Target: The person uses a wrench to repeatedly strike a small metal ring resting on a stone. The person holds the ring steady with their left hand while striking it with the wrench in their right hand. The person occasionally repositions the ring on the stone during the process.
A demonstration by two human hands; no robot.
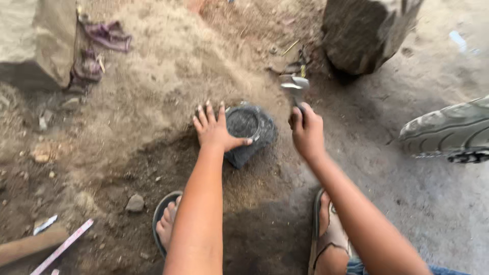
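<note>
Resting spread left fingers (209,116) on the dark stone bowl (249,133), right hand (307,133) grips a hammer (295,87).

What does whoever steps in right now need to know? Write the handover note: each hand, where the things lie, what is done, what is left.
Left hand: flat, fingers spread, pressing on the rim of the dark round stone piece, thumb on its top face.
Right hand: closed on the handle of a metal-headed hammer, raised just right of the stone.
The stone sits on the dirt ground by a mound of sand; its top already looks rounded and hollowed.
A big rock lies beyond the hammer; a worn shoe lies at the right edge.
How much shaping is left cannot be told from this view.
</note>
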